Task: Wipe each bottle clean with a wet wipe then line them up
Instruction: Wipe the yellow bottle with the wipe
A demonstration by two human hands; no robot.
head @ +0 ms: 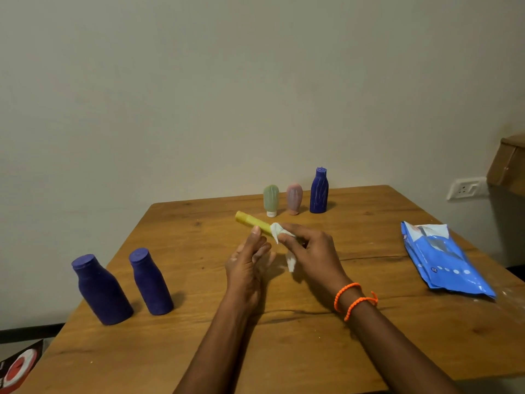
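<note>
A slim yellow bottle (251, 220) is held above the middle of the wooden table (199, 351), pointing up and left. My left hand (248, 261) grips its lower end with the thumb on its side. My right hand (309, 248) presses a white wet wipe (279, 231) around the bottle's lower part; a loose end of the wipe hangs below. Two dark blue bottles (100, 290) (150, 281) stand at the near left. A green bottle (271, 200), a pink bottle (294, 199) and a dark blue bottle (319, 191) stand in a row at the far edge.
A blue wet-wipe pack (446, 263) lies on the table's right side, its flap open. A red and white box (20, 368) shows below the table's left corner. A wall socket (466, 188) and a wooden cabinet (508, 163) are at the right.
</note>
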